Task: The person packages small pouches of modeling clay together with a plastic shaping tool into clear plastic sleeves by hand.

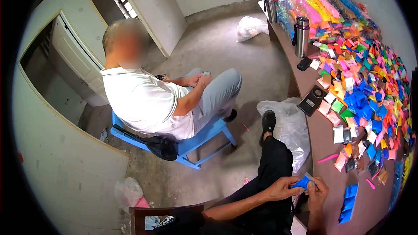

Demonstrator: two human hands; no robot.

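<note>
Over my lap, at the table's front edge, my left hand [281, 188] is closed, pinching a small blue packet [301, 183]. My right hand [318, 191] is closed on the other side of the same packet, so it is held between both sets of fingertips. Fingers cover part of the packet. Just right of my hands, a connected strip of blue packets [348, 203] lies on the brown table [320, 137]. A heap of small packets [363, 104] in many colours spreads along the table beyond it.
A person [143, 104] in a white shirt sits on a blue chair [191, 148]. The table also bears steel flasks [301, 39], a black boxy device [312, 100], pink plastic sticks [327, 158] and bagged packets [313, 6]. A clear plastic bag [289, 126] lies on the floor by my foot.
</note>
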